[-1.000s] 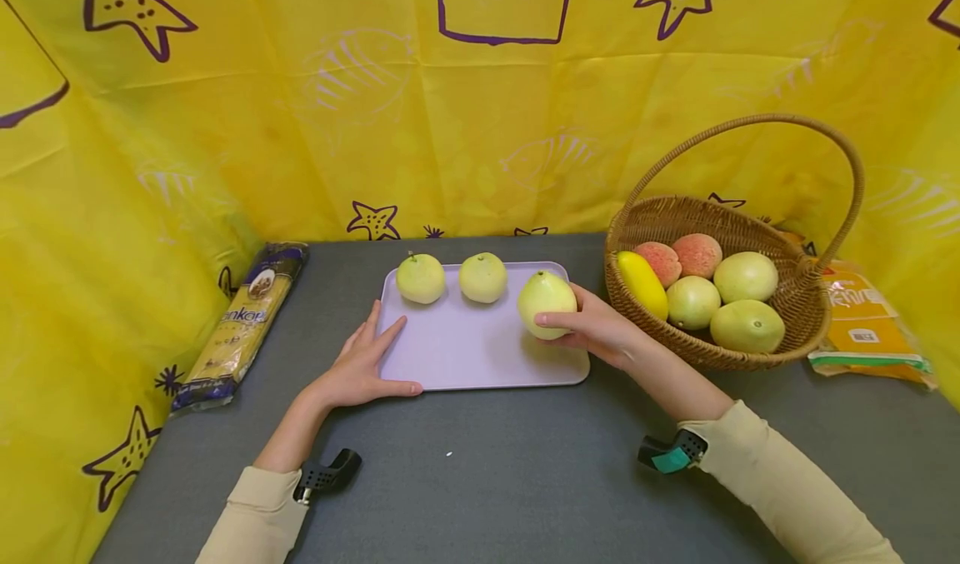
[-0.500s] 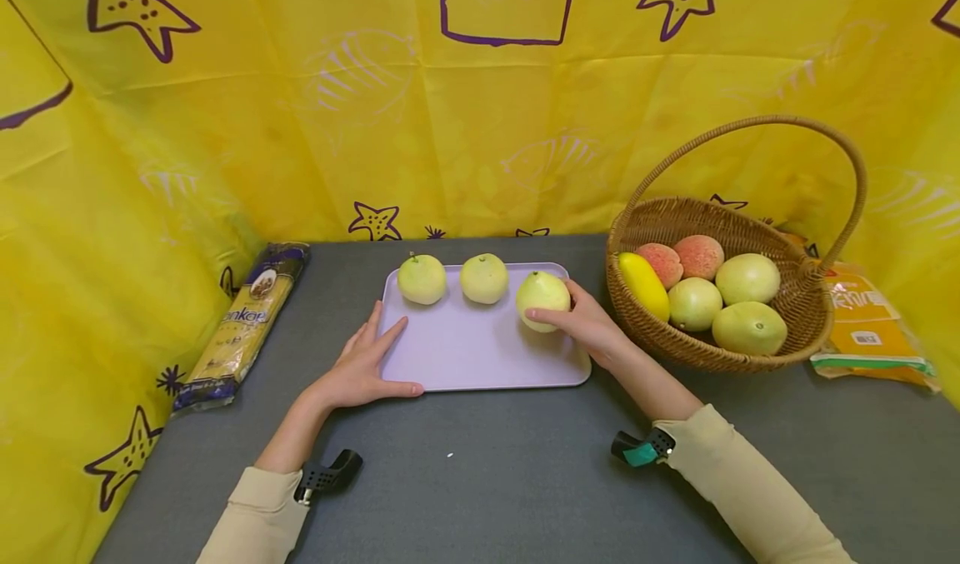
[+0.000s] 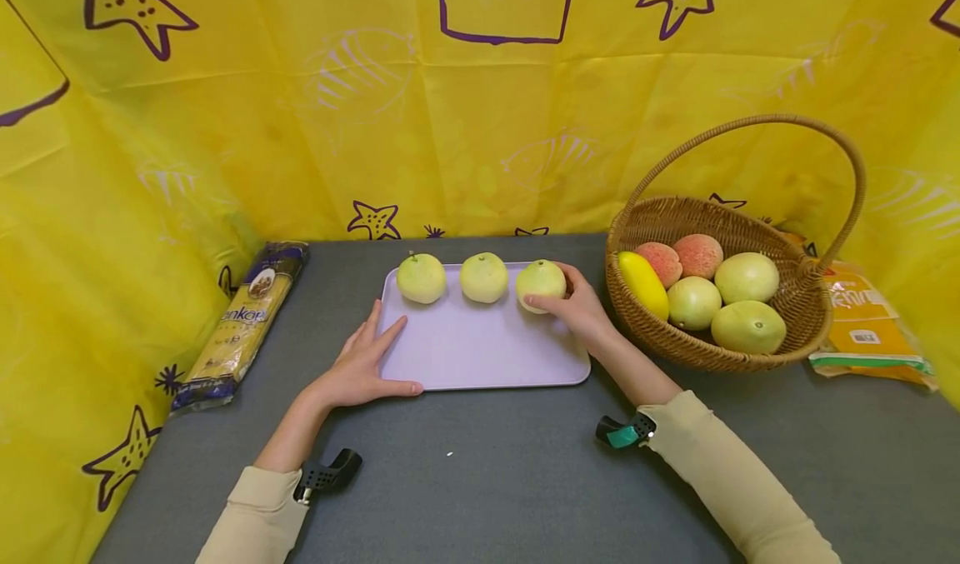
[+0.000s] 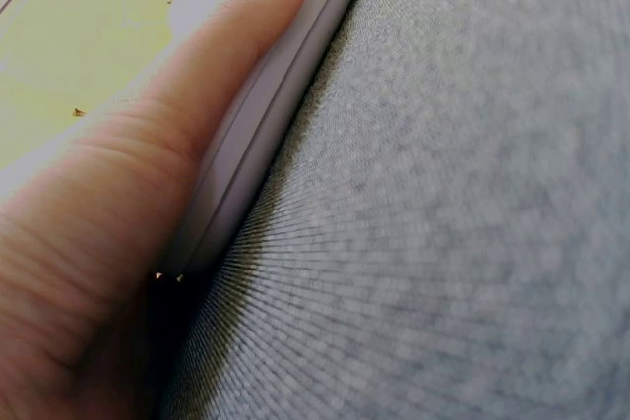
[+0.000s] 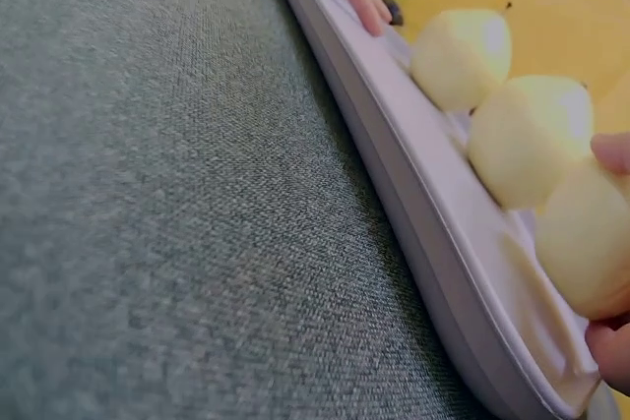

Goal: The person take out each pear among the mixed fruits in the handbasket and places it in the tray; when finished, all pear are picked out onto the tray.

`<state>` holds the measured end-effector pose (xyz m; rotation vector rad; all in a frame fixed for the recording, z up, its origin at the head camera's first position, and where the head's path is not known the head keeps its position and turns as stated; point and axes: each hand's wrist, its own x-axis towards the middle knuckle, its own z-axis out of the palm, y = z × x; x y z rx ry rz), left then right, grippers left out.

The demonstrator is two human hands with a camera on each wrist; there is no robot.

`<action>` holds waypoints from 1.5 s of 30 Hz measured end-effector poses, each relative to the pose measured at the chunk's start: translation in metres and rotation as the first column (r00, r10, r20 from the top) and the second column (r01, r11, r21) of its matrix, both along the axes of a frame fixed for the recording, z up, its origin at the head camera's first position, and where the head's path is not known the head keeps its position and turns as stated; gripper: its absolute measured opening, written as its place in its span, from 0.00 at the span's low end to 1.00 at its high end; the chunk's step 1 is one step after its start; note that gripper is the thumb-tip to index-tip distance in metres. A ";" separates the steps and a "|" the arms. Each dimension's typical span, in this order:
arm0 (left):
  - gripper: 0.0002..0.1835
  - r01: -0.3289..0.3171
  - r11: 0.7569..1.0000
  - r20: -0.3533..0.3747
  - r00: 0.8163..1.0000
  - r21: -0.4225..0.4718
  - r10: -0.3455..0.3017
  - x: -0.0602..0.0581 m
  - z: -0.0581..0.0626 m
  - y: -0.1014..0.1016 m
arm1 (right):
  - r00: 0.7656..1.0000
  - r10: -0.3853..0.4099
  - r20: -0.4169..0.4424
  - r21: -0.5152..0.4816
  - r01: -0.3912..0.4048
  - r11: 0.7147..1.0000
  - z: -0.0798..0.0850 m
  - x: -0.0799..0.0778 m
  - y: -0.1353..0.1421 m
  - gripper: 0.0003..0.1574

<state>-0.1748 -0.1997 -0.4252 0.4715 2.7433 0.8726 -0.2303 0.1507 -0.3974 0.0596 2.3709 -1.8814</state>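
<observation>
A pale lilac tray (image 3: 480,356) lies on the grey table. Two yellow-green pears (image 3: 422,279) (image 3: 483,278) sit side by side along its far edge. To the right of them, my right hand (image 3: 583,301) grips a third pear (image 3: 540,286) between thumb and fingers, lined up with the others. Whether this pear rests fully on the tray is hard to tell. My left hand (image 3: 362,366) lies at the tray's near left corner with fingers spread; in the left wrist view its thumb (image 4: 197,86) lies along the tray's rim (image 4: 261,115).
Right of the tray stands a wicker basket (image 3: 720,356) with a tall handle, holding peaches (image 3: 699,256), a yellow fruit (image 3: 642,285) and several pale green fruits (image 3: 746,277). An orange packet (image 3: 862,326) lies behind it. A pasta packet (image 3: 243,322) lies at the left.
My right hand has carried the pear toward the tray's far edge, level with the other two, and the right forearm has shifted left. My left hand has stayed in place.
</observation>
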 end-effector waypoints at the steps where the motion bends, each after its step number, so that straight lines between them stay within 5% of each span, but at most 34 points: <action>1: 0.61 0.000 1.000 -0.001 1.000 0.000 0.000 0.000 0.000 0.000 | 1.000 -0.006 0.000 -0.006 0.006 1.000 -0.001 -0.001 0.000 0.53; 29: 0.61 -0.005 1.000 0.012 1.000 0.005 0.005 0.001 -0.001 0.000 | 0.995 -0.084 0.048 -0.085 0.088 0.993 -0.011 -0.017 -0.008 0.55; 45: 0.61 -0.011 1.000 0.025 1.000 0.005 0.011 0.000 0.000 0.000 | 0.998 -0.062 0.016 -0.032 0.063 0.998 -0.003 -0.004 -0.006 0.59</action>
